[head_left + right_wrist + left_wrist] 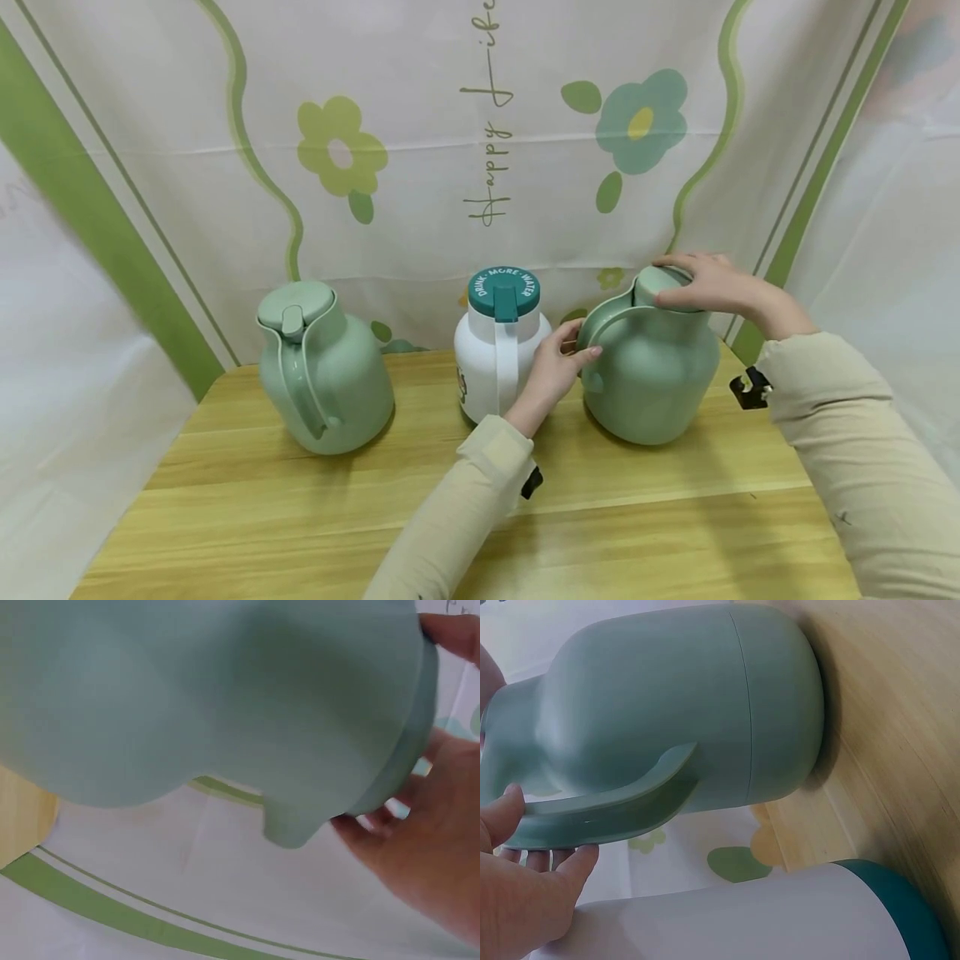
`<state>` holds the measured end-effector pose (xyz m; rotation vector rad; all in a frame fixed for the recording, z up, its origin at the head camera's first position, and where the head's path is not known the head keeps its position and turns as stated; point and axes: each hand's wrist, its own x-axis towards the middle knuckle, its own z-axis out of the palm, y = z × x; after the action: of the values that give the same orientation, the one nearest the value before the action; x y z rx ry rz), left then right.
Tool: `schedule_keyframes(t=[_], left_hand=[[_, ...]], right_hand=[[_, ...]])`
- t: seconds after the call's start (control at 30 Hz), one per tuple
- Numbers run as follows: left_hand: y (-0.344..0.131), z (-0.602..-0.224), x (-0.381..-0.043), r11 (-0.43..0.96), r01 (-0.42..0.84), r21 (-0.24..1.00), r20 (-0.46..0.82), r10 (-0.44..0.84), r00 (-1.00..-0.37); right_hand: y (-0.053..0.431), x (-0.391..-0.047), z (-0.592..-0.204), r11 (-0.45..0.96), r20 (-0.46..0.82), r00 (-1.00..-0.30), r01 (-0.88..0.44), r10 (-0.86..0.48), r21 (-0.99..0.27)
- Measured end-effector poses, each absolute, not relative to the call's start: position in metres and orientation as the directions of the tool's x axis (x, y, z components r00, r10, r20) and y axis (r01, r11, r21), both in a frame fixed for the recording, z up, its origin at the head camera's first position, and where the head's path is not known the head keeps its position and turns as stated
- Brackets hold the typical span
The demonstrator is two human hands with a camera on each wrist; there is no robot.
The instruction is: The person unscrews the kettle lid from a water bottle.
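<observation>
A sage-green thermos jug [652,383] stands at the right of the table, its handle turned to the left. My left hand [553,367] holds that handle [630,796], thumb on one side and fingers on the other in the left wrist view. From above, my right hand [712,287] grips the jug's round lid [421,742], fingers and thumb spread around its rim. The lid sits in the jug's mouth. Close beside my left hand is a white thermos jug [480,358] with a teal lid [487,287], partly hidden by that hand.
A second sage-green jug [356,383] stands at the left of the wooden table [300,517], handle toward the front. Behind the jugs hangs a pale cloth [420,192] with printed flowers and lettering.
</observation>
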<state>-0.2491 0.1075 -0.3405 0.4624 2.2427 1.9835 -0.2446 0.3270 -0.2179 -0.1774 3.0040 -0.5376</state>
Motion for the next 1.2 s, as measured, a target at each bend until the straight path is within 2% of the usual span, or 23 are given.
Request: schedule_keyframes(t=[0.13, 0.23, 0.4, 0.57, 0.8, 1.2], left_hand=[[0.107, -0.339, -0.249, 0.108, 0.158, 0.981, 0.119, 0.299, -0.947], [0.107, -0.339, -0.248, 0.115, 0.165, 0.980, 0.124, 0.301, -0.946], [0.107, -0.341, -0.248, 0.107, 0.163, 0.981, 0.124, 0.301, -0.945], [0.107, -0.341, -0.248, 0.108, 0.173, 0.979, 0.134, 0.296, -0.946], [0.106, -0.339, -0.247, 0.112, 0.172, 0.979, 0.130, 0.307, -0.943], [0.106, -0.340, -0.247, 0.100, 0.154, 0.983, 0.116, 0.310, -0.943]], right_hand=[[0.326, -0.242, -0.218, 0.908, -0.039, -0.992, -0.090, -0.116, -0.409], [0.320, -0.239, -0.220, 0.907, 0.004, -1.000, -0.012, -0.012, -0.422], [0.302, -0.235, -0.226, 0.926, 0.041, -0.982, 0.162, 0.186, -0.341], [0.289, -0.234, -0.227, 0.941, 0.061, -0.968, 0.220, 0.243, -0.257], [0.290, -0.233, -0.224, 0.947, 0.047, -0.974, 0.201, 0.219, -0.250], [0.309, -0.234, -0.217, 0.958, -0.009, -1.000, 0.025, 0.024, -0.284]])
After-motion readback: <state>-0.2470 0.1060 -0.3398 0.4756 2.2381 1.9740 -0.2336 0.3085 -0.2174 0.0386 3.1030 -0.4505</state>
